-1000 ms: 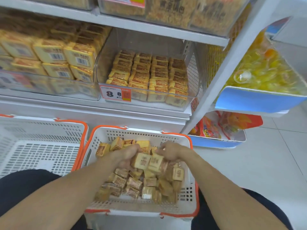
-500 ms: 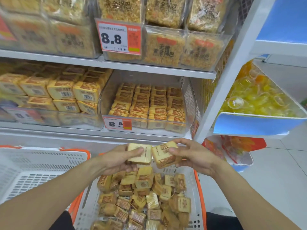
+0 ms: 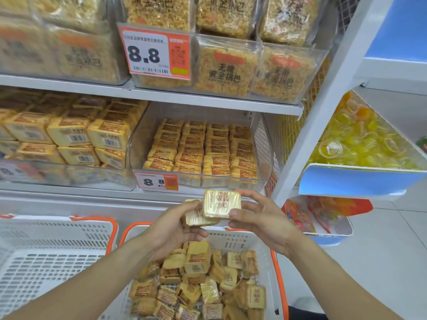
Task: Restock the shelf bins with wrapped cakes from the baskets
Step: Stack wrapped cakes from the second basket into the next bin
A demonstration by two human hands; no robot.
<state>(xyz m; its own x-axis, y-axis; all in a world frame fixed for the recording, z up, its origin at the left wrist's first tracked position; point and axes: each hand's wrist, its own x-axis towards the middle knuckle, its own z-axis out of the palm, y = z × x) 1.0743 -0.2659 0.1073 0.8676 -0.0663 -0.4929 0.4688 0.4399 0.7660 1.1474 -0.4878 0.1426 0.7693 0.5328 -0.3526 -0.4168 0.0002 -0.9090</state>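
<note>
Both hands were raised between the basket and the shelf, each holding a wrapped cake. One cake (image 3: 222, 203) was pinched by the right hand (image 3: 261, 218) between thumb and fingers, and it overlapped the other cake (image 3: 193, 215), which sat in the curled fingers of the left hand (image 3: 172, 227). They hung just in front of the clear shelf bin (image 3: 262, 144), below its front lip, and over the far rim of the full basket (image 3: 238, 239), where many more cakes lay in a loose heap.

By the look of it, the carrying step was in hand: two cakes picked, neither yet placed. The next move likely called for lifting them over the bin's front wall and laying them flat on the neat rows, print matching.

How full the bin was at the back could not be made out. Another basket (image 3: 57, 245) to the left was cut off by the frame. The left fingers were largely hidden behind the cakes.
</note>
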